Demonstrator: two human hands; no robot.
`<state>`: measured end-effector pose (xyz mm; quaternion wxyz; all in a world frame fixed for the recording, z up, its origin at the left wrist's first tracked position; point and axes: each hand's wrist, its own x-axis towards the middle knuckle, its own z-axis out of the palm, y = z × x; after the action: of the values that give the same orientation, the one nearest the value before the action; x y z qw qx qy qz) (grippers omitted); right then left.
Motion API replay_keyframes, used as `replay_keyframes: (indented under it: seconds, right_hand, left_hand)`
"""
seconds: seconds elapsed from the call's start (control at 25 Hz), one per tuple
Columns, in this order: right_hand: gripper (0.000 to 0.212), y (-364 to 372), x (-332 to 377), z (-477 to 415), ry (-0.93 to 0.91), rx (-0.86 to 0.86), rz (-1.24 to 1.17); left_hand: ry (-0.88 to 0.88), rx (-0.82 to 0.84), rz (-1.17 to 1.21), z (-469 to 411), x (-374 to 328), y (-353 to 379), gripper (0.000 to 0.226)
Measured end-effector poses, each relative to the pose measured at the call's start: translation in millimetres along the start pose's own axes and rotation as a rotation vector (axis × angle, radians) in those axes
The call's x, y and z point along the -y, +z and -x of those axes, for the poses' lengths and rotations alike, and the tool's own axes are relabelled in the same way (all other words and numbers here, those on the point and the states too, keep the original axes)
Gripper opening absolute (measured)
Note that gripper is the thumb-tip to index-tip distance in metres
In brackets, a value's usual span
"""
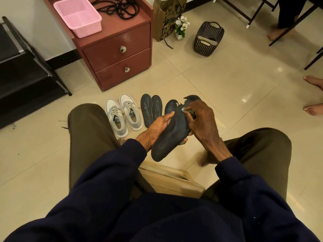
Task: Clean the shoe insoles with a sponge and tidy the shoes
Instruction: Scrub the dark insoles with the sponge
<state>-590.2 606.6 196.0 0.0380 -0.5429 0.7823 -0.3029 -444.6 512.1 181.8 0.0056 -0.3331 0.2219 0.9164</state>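
The left hand (158,127) grasps the held insole (172,137) along its left edge, thumb over the rim and fingertips showing beneath. This tilts the dark upper face toward the person and braces it against rubbing. The right hand (201,119) pinches a small greenish sponge (191,112) in curled fingers and presses it on the far, torn end of that insole, above the floor between the knees. Two further insoles (152,110) lie side by side on the tiles just right of the pale sneakers (122,114). Another insole (170,105) lies partly hidden behind the held one. The row probably keeps pieces within reach. The sneakers stand paired, toes far, openings near, apparently awaiting their insoles.
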Motion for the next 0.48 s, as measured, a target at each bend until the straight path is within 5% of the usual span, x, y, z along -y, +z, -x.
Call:
replay_keyframes:
  seconds: [0.08,0.32,0.48]
  right_hand:
    - [0.02,-3,-11,0,0.131,-0.042,0.023]
    - [0.011,7,29,7,-0.128,0.176,-0.097]
    - [0.018,-2,-5,1,0.129,0.026,-0.011]
  left_hand:
    - [-0.027,0.037,-0.001,-5,4,-3,0.053]
    - [0.079,-0.054,0.102,-9,0,-4,0.056]
    - [0.015,-0.034,0.061,-7,3,-3,0.042]
